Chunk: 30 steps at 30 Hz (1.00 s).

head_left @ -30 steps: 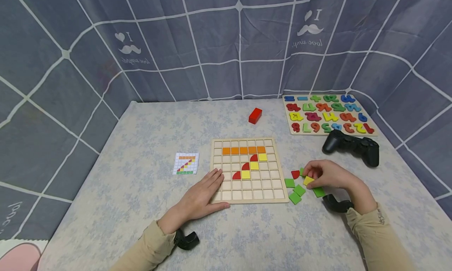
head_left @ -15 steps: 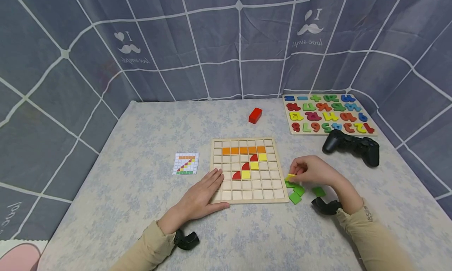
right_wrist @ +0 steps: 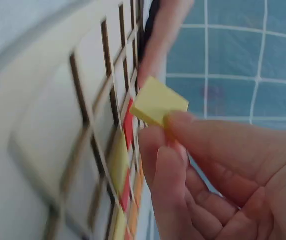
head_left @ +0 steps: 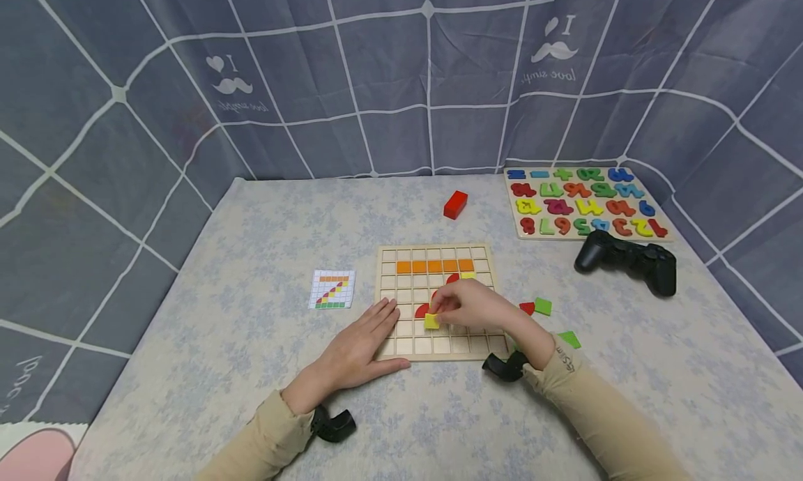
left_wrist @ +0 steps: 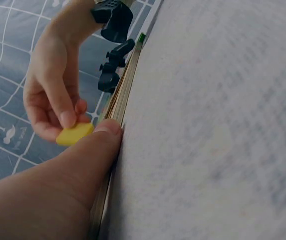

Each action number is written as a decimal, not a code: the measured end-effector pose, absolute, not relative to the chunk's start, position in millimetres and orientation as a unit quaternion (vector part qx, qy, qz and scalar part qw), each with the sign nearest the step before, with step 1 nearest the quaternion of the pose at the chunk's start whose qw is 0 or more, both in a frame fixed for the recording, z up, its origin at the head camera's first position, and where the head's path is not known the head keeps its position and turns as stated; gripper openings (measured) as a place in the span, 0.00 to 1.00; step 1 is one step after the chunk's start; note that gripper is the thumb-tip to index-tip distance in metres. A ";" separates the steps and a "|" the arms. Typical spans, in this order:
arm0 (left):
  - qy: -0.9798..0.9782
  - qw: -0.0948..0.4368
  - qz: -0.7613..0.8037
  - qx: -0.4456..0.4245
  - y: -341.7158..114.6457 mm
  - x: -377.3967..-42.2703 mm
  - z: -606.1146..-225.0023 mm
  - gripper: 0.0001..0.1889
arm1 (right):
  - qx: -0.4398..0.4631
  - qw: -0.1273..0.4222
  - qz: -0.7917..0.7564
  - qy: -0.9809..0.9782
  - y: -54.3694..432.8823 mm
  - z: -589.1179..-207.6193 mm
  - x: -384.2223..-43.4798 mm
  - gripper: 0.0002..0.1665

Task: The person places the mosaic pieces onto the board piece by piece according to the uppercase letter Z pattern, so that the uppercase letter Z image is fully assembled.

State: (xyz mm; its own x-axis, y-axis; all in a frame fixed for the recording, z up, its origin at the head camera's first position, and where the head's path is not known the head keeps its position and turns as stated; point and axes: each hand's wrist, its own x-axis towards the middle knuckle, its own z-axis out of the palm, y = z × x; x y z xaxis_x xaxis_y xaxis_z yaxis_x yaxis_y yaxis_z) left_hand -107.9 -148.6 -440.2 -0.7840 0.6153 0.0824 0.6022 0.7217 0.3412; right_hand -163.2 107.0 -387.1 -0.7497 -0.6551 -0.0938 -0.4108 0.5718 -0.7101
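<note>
My right hand (head_left: pixel 467 305) pinches a yellow square tile (right_wrist: pixel 157 102) between thumb and fingertips, just above the wooden grid board (head_left: pixel 410 350). In the left wrist view the same yellow tile (left_wrist: pixel 75 134) appears near my left thumb. My left hand (head_left: pixel 357 348) lies with straight fingers on the board's left edge, its thumb along the front edge. On the board is a row of orange tiles (head_left: pixel 435 266). Below it, red quarter-round tiles (head_left: pixel 422 311) and yellow squares run diagonally, partly hidden by my right hand.
Left of the board lies a pattern card (head_left: pixel 332 290). To the right are a red piece (head_left: pixel 527 307) and green tiles (head_left: pixel 543 306), some hidden by the right arm. Farther off stand a black game controller (head_left: pixel 626 261), a number puzzle board (head_left: pixel 586 203) and a red block (head_left: pixel 455 205).
My right hand has picked the yellow tile from the loose pieces at the right and carried it left over the board. The left hand stays put.
</note>
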 end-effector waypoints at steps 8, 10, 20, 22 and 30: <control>0.927 0.028 0.172 0.332 -145.5 -109.4 -439.1 0.45 | -0.286 0.155 -0.304 0.895 82.4 -396.5 -161.2 0.02; 0.928 0.028 0.169 0.331 -145.5 -109.6 -438.9 0.45 | -0.283 0.139 -0.287 0.905 80.6 -397.3 -159.4 0.01; 0.928 0.024 0.169 0.332 -146.0 -109.3 -438.8 0.46 | -0.241 0.135 -0.327 0.904 117.6 -381.2 -160.7 0.13; 0.927 0.023 0.170 0.333 -146.5 -109.2 -439.1 0.45 | -0.247 0.152 -0.350 0.890 132.6 -377.0 -163.5 0.14; 0.926 0.026 0.179 0.331 -148.5 -108.7 -439.9 0.45 | -0.260 0.208 -0.398 0.855 188.7 -368.7 -179.6 0.21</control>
